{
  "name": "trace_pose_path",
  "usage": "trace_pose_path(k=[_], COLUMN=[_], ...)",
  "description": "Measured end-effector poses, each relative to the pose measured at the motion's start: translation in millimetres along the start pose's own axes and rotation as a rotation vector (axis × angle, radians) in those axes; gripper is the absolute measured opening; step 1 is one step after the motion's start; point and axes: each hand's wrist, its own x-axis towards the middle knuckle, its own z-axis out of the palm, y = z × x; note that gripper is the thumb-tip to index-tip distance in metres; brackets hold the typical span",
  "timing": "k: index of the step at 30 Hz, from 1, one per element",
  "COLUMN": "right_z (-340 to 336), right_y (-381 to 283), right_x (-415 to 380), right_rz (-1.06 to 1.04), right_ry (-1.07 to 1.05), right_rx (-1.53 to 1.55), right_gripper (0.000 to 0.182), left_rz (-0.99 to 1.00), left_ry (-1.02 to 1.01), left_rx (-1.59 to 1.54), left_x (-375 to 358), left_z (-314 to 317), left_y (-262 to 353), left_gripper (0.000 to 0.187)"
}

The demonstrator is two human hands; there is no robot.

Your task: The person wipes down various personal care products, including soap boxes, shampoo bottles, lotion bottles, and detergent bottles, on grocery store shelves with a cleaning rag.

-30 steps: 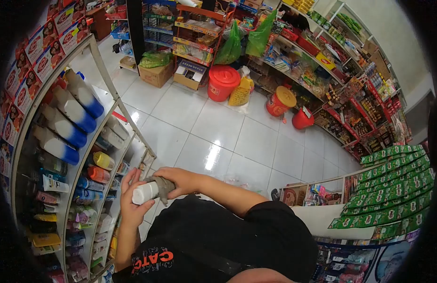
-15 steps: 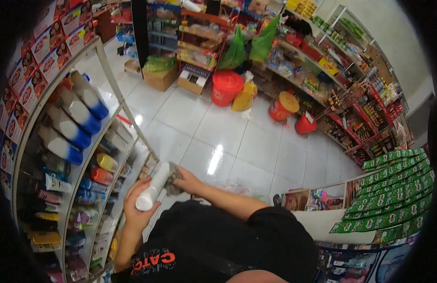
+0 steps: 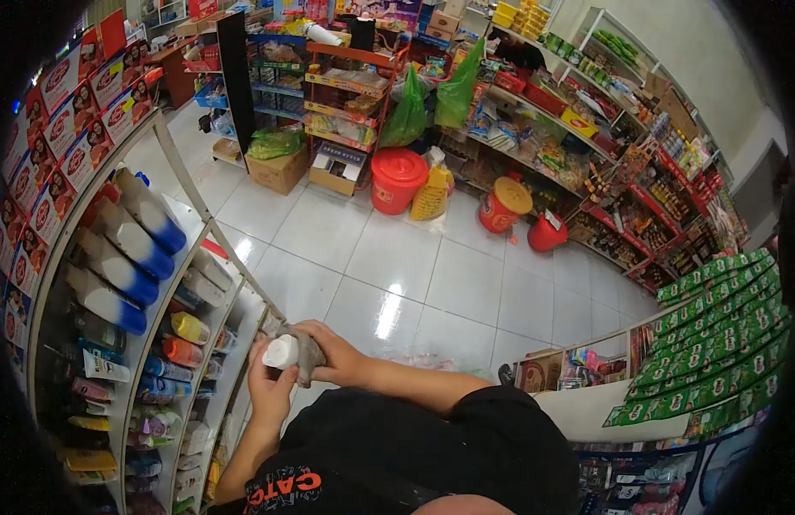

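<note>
Setting: a small shop aisle with a white tiled floor [image 3: 397, 249], seen from above the person's own chest.
Bottle: a white cylindrical plastic bottle [image 3: 281, 352], held in front of the chest, close beside the white wire shelf rack [image 3: 187, 184] on the person's left.
Long axis: the white bottle's flat round end faces nearly straight up at the camera, so its body runs down and away and is mostly hidden by the hands (its full length cannot be seen).
Left hand: the left hand [image 3: 271, 386] is closed about the bottle from below, fingers curled up its near side, gripping it.
Right hand: the right hand [image 3: 333, 348] reaches across from the right and presses a crumpled grey cloth [image 3: 307, 354] against the bottle's right flank; it is closed on the cloth.
Which hand is nearer: both touch the bottle, the left under and around it, the right against its side through the cloth.
Bearing from the rack: the bottle lies just right of the shelf tiers, level with the small orange and yellow bottles [image 3: 184, 339] lying there.
Elsewhere: a red lidded bucket [image 3: 397, 178] stands well apart, across the floor.
</note>
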Motion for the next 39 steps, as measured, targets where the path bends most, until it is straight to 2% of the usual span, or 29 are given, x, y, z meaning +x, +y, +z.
trace_pose_path(k=[3,7,9,13,16,18,19,20,21,22,23,24,26,28,31,33,35,36,38,39], right_z=[-19.9,-24.6,-19.6,-13.2,-10.8,-6.3,-7.6,-1.2,8.1,18.7,33.3,43.8,65.6,94.2,117.1,139.5,157.7,168.1,178.5,185.7], right_y=[-10.7,-8.9,9.3,35.6,36.6,61.7,54.9,29.3,35.2,29.1,42.7,64.4,74.6,66.7,49.9,49.7,57.6,36.5,33.4,31.2], right_x=[4.8,-0.5,-6.9,-18.6,-20.5,-18.0,-13.0,-2.4,2.0,12.4,15.5,18.0,27.3,43.4,55.0,60.1,62.3,65.3,61.8,59.6], right_rz=[0.027,0.135,0.235,0.151,0.437,0.355,0.457,0.466,0.572,0.613,0.565,0.571,0.553,0.576,0.583,0.582,0.554,0.612,0.538,0.63], right_ry=[-0.053,-0.105,-0.094,0.005,0.163,0.159,0.106,0.162,0.146,0.172,0.264,0.254,0.233,0.225,0.153,0.084,0.029,0.025,-0.171,-0.152], right_rx=[0.052,0.113,0.238,0.382,0.399,0.478,0.299,0.124,0.093,0.285,0.403,0.416,0.49,0.583,0.616,0.606,0.592,0.475,0.336,0.371], right_gripper=[0.076,0.074,0.073,0.056,0.046,0.041,0.037,0.034,0.031,0.028,0.023,0.024,0.025,0.023,0.022,0.025,0.03,0.032,0.035,0.036], left_rz=[0.03,-0.042,-0.096,-0.264,-0.3,-0.248,-0.11,-0.072,-0.07,-0.115,-0.067,-0.028,0.043,0.088,0.242,0.308,0.329,0.349,0.387,0.398], left_ry=[-0.133,-0.171,-0.126,-0.046,-0.033,-0.016,-0.022,-0.028,0.036,0.112,0.187,0.252,0.561,0.856,1.336,1.471,1.616,1.585,1.725,1.801], left_rx=[0.045,0.074,0.043,-0.077,-0.063,-0.063,0.048,0.149,0.225,0.159,0.129,0.2,0.113,0.215,0.331,0.308,0.566,0.425,0.584,0.663], left_x=[9.7,15.8,15.8,12.6,6.0,-1.9,-5.5,-8.9,-14.9,-23.7,-32.0,-44.1,-76.6,-115.7,-174.9,-211.6,-257.7,-270.4,-280.0,-282.5], left_z=[7.9,11.4,13.5,19.9,16.3,10.1,3.8,-7.3,-20.5,-36.4,-60.7,-89.8,-151.9,-200.1,-254.6,-293.6,-352.3,-363.3,-396.7,-413.7], left_y=[3.0,8.7,2.3,-12.4,-16.4,-14.9,-9.0,0.6,6.6,13.1,11.9,16.7,12.1,50.9,67.7,81.4,69.7,83.6,99.1,106.6], left_gripper=[0.043,0.037,0.035,0.035,0.033,0.034,0.035,0.039,0.043,0.046,0.045,0.048,0.053,0.056,0.052,0.04,0.031,0.03,0.028,0.027])
